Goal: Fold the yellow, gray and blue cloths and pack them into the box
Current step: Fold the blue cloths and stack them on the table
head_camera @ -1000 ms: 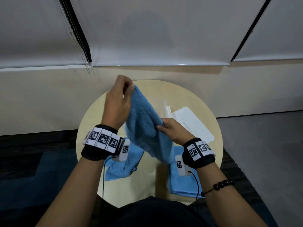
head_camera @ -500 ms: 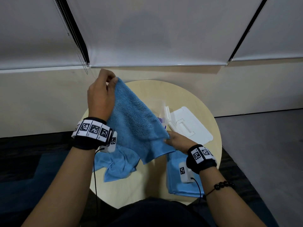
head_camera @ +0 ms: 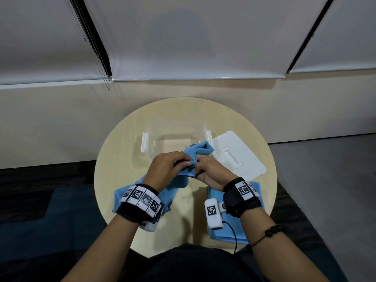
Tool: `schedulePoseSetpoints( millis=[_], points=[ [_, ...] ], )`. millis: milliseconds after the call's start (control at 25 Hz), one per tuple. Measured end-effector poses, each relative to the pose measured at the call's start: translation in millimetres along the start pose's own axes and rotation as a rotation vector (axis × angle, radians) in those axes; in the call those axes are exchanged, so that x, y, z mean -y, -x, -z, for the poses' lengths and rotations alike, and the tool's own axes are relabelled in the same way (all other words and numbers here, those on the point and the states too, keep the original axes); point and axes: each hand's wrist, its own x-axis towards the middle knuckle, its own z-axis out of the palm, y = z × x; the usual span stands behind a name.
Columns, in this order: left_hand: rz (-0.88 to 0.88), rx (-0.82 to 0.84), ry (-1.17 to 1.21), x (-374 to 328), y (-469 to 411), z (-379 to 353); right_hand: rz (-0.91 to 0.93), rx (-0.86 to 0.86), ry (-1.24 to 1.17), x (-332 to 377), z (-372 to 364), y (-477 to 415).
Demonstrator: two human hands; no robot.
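Note:
A blue cloth (head_camera: 198,152), bunched and folded over, is gripped by both hands just in front of the clear plastic box (head_camera: 177,129). My left hand (head_camera: 168,165) pinches its left part and my right hand (head_camera: 211,173) pinches its right part, fingertips nearly touching. The cloth's far end pokes over the box's near right corner. A second blue cloth (head_camera: 171,193) lies crumpled on the table under my left wrist. A third blue cloth (head_camera: 230,231) lies flat and folded under my right wrist. No yellow or gray cloth is visible.
The round wooden table (head_camera: 114,159) stands against a pale wall under window blinds. The box's white lid (head_camera: 238,155) lies flat to the right of the box. Dark floor lies to the left, gray floor to the right.
Both hands have come down and together: the cloth, held up and spread between them before, is now bunched low on the table by the box. The box is uncovered to view.

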Motion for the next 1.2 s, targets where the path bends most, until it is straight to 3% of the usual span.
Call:
schedulePoseSetpoints(
  millis=[240,520,600,720,880,960,1200],
  points=[
    [-0.027,0.086,0.033,6,-3,-1,0.021,-0.043,-0.076,5,3,2],
    [-0.199,0.097,-0.089,8,-4,-8,0.053,-0.109,-0.159,7,11,-3],
    [-0.191,0.010,-0.076,4,-4,-10,0.062,-0.084,-0.158,8,11,-4],
    [-0.031,-0.207,0.057,-4,-7,-6,0.049,-0.069,-0.127,6,17,-6],
    [0.095,-0.294,0.280,-12,-14,14,0.030,-0.392,0.116,-14,34,-10],
    [0.082,-0.273,0.341,-13,-16,26,0.056,-0.451,0.112,-23,39,-9],
    [0.047,-0.252,0.462,-5,-19,46,0.107,-0.183,0.032,-22,33,-14]
  ],
)
